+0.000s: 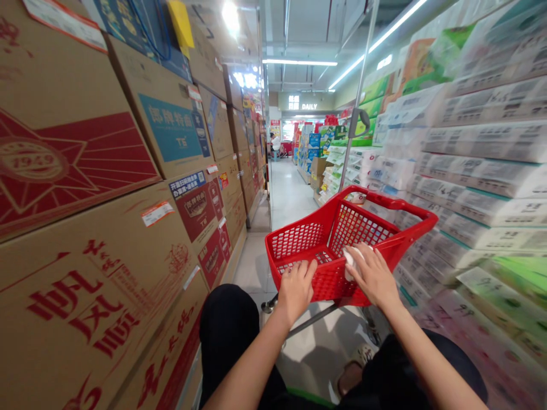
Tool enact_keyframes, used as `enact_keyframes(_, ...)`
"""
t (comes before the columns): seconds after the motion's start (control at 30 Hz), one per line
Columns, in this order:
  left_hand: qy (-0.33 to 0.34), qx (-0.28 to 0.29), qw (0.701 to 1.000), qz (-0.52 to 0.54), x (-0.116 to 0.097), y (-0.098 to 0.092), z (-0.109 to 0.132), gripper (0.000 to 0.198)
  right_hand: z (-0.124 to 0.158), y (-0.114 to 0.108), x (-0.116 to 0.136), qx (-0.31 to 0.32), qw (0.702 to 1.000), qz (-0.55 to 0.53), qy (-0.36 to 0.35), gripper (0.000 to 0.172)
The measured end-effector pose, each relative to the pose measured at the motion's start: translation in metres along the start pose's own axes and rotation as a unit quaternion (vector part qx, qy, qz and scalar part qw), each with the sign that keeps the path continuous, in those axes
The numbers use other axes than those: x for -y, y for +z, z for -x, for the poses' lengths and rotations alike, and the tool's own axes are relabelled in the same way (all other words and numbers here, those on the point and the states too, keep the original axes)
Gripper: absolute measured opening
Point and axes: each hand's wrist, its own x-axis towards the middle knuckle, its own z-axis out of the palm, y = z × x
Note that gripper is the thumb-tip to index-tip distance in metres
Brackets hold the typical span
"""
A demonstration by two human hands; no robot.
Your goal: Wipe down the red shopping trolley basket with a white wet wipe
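Note:
A red plastic shopping cart (299, 236) with a latticed basket stands side-on in front of my knees. My left hand (298, 287) grips the near rim of its basket, with the fingers bent over the edge. Farther right, my right hand (372, 274) presses a crumpled white cloth or tissue (351, 263) against the basket's near side. My palm and fingers partly cover the white piece, so its exact kind does not show. The cart's handle (421, 216) points to the right, and the basket holds nothing that I can make out.
Stacked cardboard boxes (77, 250) wall in the left side. Piles of wrapped paper packs (465, 171) rise close on the right, blurred. A tiled aisle (284, 188) runs ahead between shelves. A seated person (274, 142) is far off. My knees (231, 336) flank the cart's near side.

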Motion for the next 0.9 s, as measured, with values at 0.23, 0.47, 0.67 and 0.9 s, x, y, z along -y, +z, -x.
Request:
enact_keyframes(0.23,-0.004,0.000,1.000,0.001,-0.007,0.002,-0.005,0.070,0.007,0.008,0.058,0.016,0.999,-0.042,-0.027,0.068)
enact_keyframes(0.47,0.006,0.001,1.000,0.005,-0.003,-0.001,-0.003,0.071,0.000,0.002,0.018,0.020,0.999,-0.007,-0.027,0.057)
enact_keyframes(0.67,-0.003,-0.001,1.000,0.018,-0.011,0.003,-0.008,0.071,0.001,0.011,0.023,-0.008,1.000,0.001,0.027,0.060)
enact_keyframes(0.9,-0.002,-0.001,1.000,0.008,-0.009,0.002,-0.008,0.071,0.004,0.012,0.052,0.054,0.996,-0.046,-0.059,0.065)
